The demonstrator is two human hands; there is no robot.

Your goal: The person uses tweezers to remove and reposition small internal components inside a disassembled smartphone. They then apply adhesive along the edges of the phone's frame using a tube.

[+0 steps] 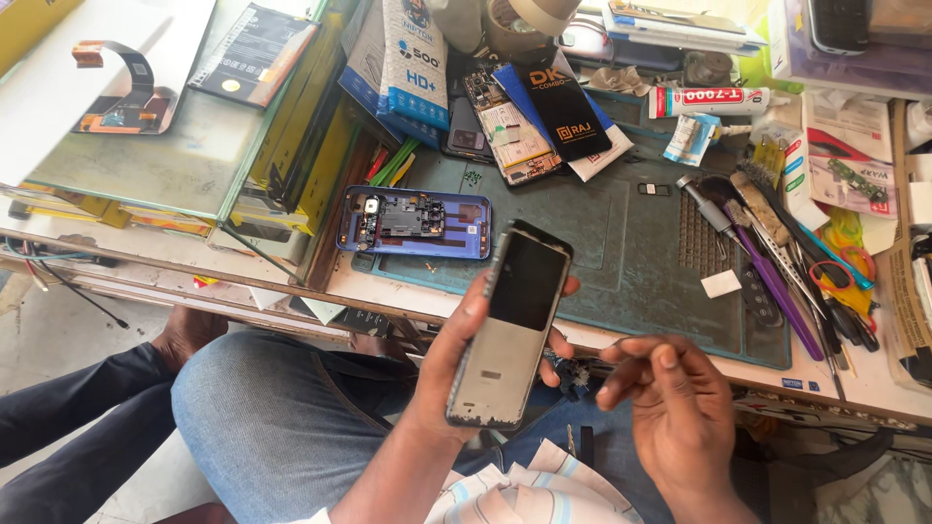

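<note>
Phone repair, midway | we see the left hand [456, 359] with its grip closed round a bare phone frame [510, 325] above the lap; right hand [670, 398] pinches something small — unclear what | opened blue phone [416, 222] lies on the table [621, 243] mat — reassembly still ahead, we judge

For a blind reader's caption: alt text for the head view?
A left hand holds up a phone screen panel, back side showing; the right hand pinches something small beside it. Behind, an opened blue phone lies on a green work mat.

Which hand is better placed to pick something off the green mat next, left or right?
Right. The left hand grips the phone frame, while the right hand is free beside the green mat.
</note>
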